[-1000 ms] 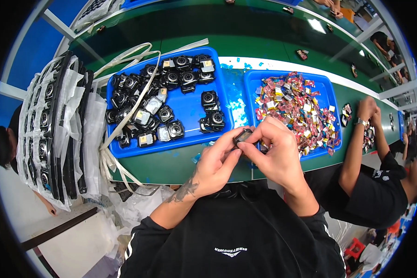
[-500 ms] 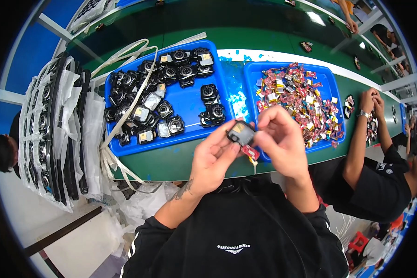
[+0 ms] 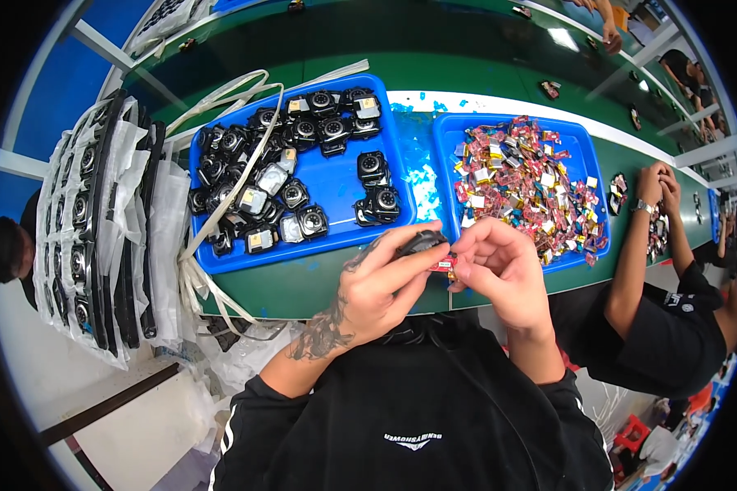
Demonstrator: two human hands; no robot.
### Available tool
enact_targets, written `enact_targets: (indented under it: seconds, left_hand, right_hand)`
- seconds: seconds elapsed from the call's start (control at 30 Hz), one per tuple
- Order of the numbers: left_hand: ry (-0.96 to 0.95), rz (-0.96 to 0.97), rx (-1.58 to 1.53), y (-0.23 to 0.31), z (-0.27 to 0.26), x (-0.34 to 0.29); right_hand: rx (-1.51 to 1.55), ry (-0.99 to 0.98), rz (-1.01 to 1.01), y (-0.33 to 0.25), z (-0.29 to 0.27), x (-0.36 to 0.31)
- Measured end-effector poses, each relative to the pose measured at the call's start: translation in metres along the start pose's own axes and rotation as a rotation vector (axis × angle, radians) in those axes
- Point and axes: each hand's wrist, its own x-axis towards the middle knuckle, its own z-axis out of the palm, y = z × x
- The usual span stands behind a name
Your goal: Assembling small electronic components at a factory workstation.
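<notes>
Now that we have tipped the case so its grey face no longer shows, the red piece sits between our hands, which seems to bring it within easier reach. Fingers of our left hand pinch the case above the desk, near the gap between the trays, while those of our right hand curl at the red piece's edge, though we cannot tell whether they grip it. Black and rounded, the case looks tilted and partly covered, the red piece bearing a pale patch below it.
</notes>
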Motion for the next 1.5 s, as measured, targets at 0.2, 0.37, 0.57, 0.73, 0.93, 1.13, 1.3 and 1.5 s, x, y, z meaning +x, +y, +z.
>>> enact_targets:
  seconds: [0.2, 0.37, 0.57, 0.73, 0.93, 1.13, 1.3, 1.5]
  left_hand:
    - [0.013, 0.146, 0.206, 0.001, -0.004, -0.002]
    - [0.011, 0.217, 0.226, 0.001, -0.004, -0.006]
    - [-0.016, -0.333, -0.282, -0.004, 0.01, -0.025]
    - [-0.016, -0.549, -0.706, -0.009, 0.014, -0.029]
    - [0.018, -0.48, -0.718, -0.004, 0.02, -0.022]
    - [0.026, -0.431, -0.681, -0.003, 0.016, -0.02]
    - [0.021, -0.473, -0.639, 0.001, 0.016, -0.017]
    - [0.06, -0.453, -0.649, -0.001, 0.017, -0.017]
  right_hand:
    - [-0.017, -0.097, 0.043, -0.005, -0.005, 0.0]
    - [-0.11, -0.182, -0.003, 0.004, -0.009, 0.003]
    - [-0.095, -0.103, -0.033, 0.008, -0.001, -0.01]
    - [-0.159, -0.005, -0.143, 0.013, 0.004, -0.011]
    - [-0.488, 0.144, -0.31, 0.016, 0.011, -0.007]
    - [-0.585, 0.181, -0.32, 0.02, 0.011, -0.001]
    - [-0.628, 0.146, -0.329, 0.027, 0.005, -0.003]
    - [-0.537, 0.143, -0.237, 0.019, 0.015, 0.004]
